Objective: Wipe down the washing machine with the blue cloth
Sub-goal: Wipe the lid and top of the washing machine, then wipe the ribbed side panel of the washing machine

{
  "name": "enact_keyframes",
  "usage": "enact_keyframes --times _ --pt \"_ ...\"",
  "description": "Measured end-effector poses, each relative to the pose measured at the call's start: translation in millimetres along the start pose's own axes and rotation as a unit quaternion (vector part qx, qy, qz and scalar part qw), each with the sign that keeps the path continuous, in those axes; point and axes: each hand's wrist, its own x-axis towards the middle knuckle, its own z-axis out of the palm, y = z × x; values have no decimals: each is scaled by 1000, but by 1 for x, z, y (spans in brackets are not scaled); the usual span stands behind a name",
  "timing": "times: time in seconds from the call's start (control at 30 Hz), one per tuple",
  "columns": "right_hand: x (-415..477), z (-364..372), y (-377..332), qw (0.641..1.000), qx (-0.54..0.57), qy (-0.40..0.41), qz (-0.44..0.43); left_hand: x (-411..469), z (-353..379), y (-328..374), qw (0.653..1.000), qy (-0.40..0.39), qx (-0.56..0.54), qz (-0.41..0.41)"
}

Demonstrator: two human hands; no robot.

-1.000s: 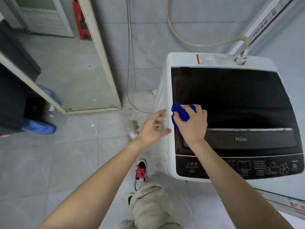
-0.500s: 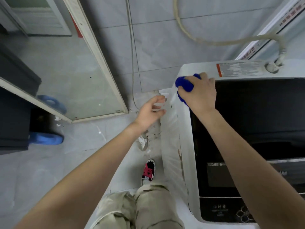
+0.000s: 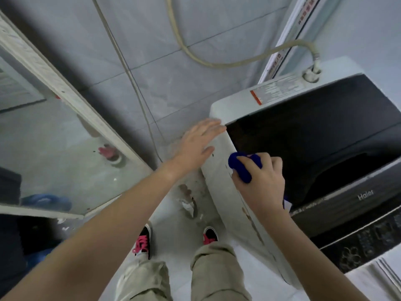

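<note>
A white top-loading washing machine (image 3: 223,187) with a dark glass lid (image 3: 303,135) fills the right side of the head view. My right hand (image 3: 263,183) is bunched around the blue cloth (image 3: 240,168) and presses it on the machine's white left rim, about midway along. My left hand (image 3: 198,146) lies flat with fingers spread against the upper left side of the machine, near its rear corner. Most of the cloth is hidden under my fingers.
A beige hose (image 3: 217,61) runs along the tiled wall to an inlet (image 3: 312,72) on the machine's rear top. A thin cable (image 3: 134,83) hangs beside it. A white door frame (image 3: 71,101) stands left. My feet in pink-laced shoes (image 3: 143,240) stand on the tiled floor.
My right hand has slid the cloth from the rear left corner back along the left rim toward me. My left hand has moved up onto the machine's side.
</note>
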Motion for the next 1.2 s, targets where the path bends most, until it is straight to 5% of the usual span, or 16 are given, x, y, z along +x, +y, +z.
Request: enact_keyframes --times 0.27,0.57,0.7,0.9,1.03,1.2 --pt "4 26 -30 985 -129 106 47 26 0 -48 977 -29 50 204" --pt "-158 3 -4 894 -142 315 284 29 5 -35 952 22 84 295" --pt "-166 19 1 871 -176 390 243 11 41 -1 922 16 83 377" --pt "-189 50 19 834 -242 467 164 -2 95 4 893 173 -28 415" --pt "-203 84 35 778 -288 546 120 -1 131 -26 847 275 -83 448" --pt "-216 125 55 730 -242 629 111 13 188 -68 809 355 -97 458"
